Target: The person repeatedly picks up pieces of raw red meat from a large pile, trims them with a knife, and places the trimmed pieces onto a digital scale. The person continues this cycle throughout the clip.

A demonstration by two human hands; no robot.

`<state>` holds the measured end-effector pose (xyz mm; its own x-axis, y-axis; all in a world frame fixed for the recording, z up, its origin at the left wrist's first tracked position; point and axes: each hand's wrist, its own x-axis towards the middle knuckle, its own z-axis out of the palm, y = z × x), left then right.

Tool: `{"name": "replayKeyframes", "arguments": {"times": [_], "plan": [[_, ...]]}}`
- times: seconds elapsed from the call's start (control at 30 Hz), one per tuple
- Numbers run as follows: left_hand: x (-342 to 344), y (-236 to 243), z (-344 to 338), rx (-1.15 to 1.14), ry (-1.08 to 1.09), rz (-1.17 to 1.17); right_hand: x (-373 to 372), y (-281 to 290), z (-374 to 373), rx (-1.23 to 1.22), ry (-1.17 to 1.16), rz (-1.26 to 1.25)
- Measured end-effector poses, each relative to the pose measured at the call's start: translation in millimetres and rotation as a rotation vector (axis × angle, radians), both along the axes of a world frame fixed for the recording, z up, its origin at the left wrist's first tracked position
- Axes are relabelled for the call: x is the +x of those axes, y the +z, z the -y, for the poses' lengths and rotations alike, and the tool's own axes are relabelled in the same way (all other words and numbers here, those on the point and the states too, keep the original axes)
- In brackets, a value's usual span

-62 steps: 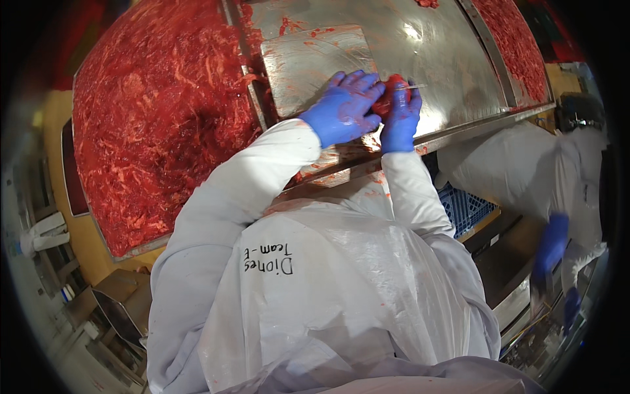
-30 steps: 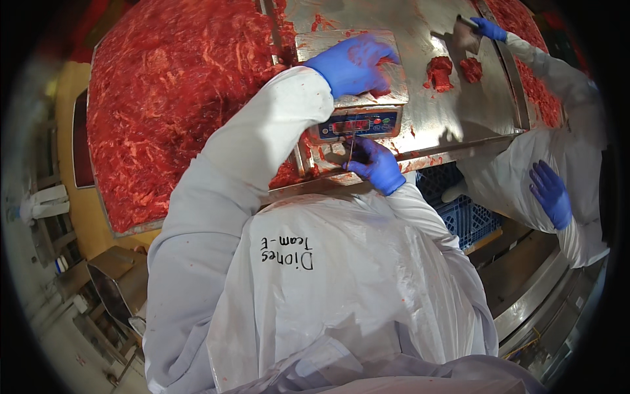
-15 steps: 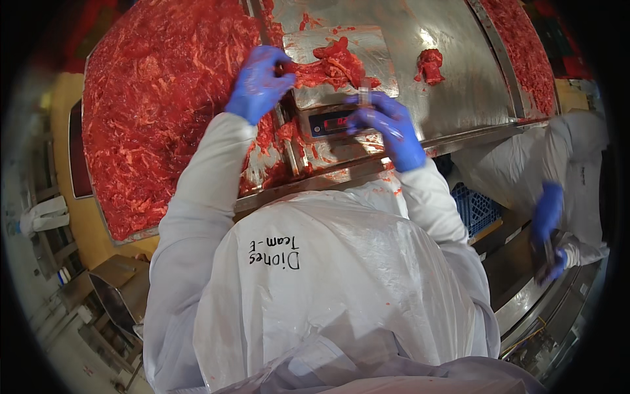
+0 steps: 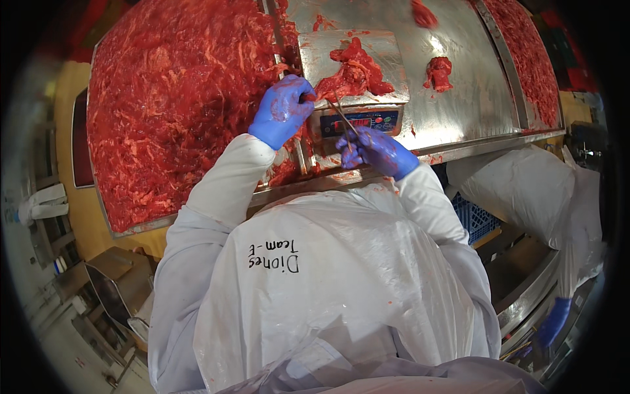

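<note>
A ragged piece of red meat (image 4: 356, 73) lies on the steel plate of a weighing scale (image 4: 394, 49). My left hand (image 4: 282, 111), in a blue glove, has its fingers curled closed at the meat's left end; what lies between the fingertips is hidden. My right hand (image 4: 382, 152), also gloved in blue, closes round a thin metal tool (image 4: 342, 118) in front of the scale's lit display. The tool's slender tip points up toward the lower edge of the meat; its exact kind is unclear.
A big heap of meat trimmings (image 4: 177, 111) fills the left side. A smaller meat chunk (image 4: 438, 73) rests on the steel table (image 4: 459, 111), with a blurred meat piece (image 4: 424, 13) farther back. More trimmings (image 4: 522, 59) lie far right. A co-worker's gloved hand (image 4: 554, 322) shows lower right.
My right hand has drawn lower, and the tool's tip now sits at the meat's lower edge. The meat is more bunched. A blurred piece has appeared at the back. The co-worker's hand has moved down.
</note>
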<state>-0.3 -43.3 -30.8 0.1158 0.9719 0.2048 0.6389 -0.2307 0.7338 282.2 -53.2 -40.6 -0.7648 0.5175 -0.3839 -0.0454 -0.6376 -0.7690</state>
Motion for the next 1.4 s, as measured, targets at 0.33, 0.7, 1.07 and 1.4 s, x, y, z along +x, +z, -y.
{"name": "replayKeyframes", "arguments": {"times": [0.33,0.7,1.07,1.4], "plan": [[-14.6,-7.2,19.3,-0.068,-0.003,-0.026,-14.8,8.4,-18.5,-0.094,0.006,0.036],[-115.1,-51.2,59.5,-0.148,-0.014,-0.360,-19.3,-19.5,7.2,0.167,0.529,0.332],[54.5,-4.5,32.6,-0.140,0.238,-0.479,56.3,20.3,-16.9,0.269,-0.321,0.138],[-10.3,17.6,-58.7,0.047,0.056,-0.562,43.8,18.2,-31.3,0.410,-0.640,0.088]]}}
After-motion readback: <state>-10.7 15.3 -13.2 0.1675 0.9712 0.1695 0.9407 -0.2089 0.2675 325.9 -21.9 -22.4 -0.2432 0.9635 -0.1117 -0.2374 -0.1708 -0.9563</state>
